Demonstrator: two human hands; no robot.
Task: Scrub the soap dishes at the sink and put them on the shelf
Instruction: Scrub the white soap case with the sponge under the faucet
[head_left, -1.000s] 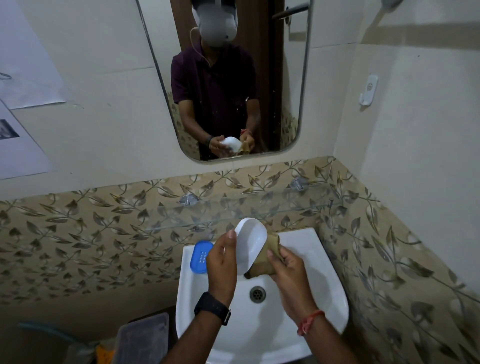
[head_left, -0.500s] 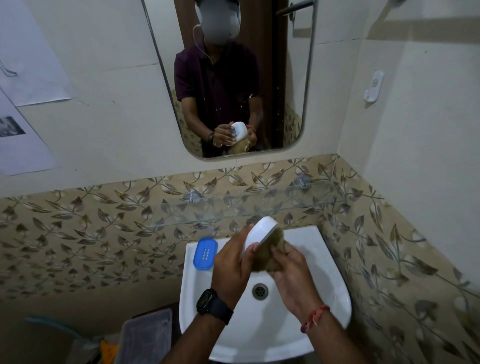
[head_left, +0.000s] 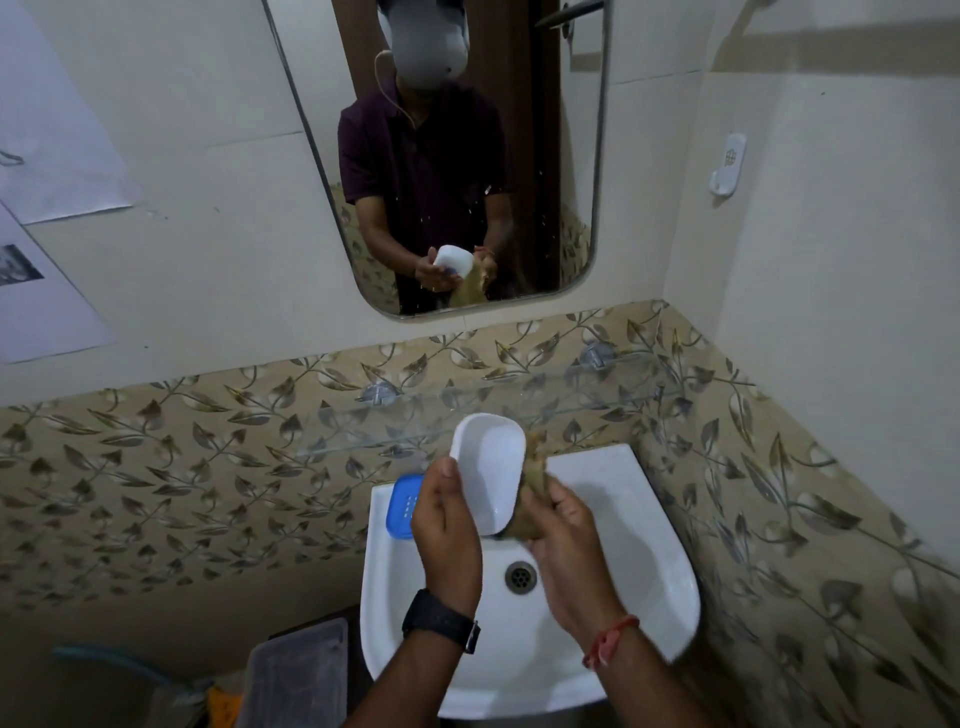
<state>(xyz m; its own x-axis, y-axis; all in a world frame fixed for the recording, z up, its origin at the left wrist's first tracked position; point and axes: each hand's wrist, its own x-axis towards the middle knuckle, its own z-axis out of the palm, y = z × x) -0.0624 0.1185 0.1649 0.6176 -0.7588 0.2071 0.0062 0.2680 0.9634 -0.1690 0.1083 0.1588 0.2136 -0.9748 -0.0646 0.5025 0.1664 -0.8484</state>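
The left hand (head_left: 447, 535) is gripping the white oval plastic soap dish (head_left: 488, 470) over the white ceramic sink (head_left: 639, 545). The dish is tilted with its hollow facing the person, probably so that drips fall into the basin. The right hand (head_left: 566, 540) is clutching a tan scrubbing pad (head_left: 535, 467) against the dish's right edge. A blue perforated plastic soap dish (head_left: 402, 506) is lying on the sink's left rim, partly hidden by the left hand. The clear glass wall shelf (head_left: 623, 389) is waiting just behind, and nothing seems to be blocking the way to it.

Your left hand (head_left: 447, 525) holds the white soap dish (head_left: 488, 470) tilted above the sink (head_left: 644, 551), hollow side facing you. Your right hand (head_left: 566, 540) grips a brown scrub pad (head_left: 535, 467) against its right edge. A blue soap dish (head_left: 401, 506) rests on the sink's left rim, below the glass shelf (head_left: 467, 415).
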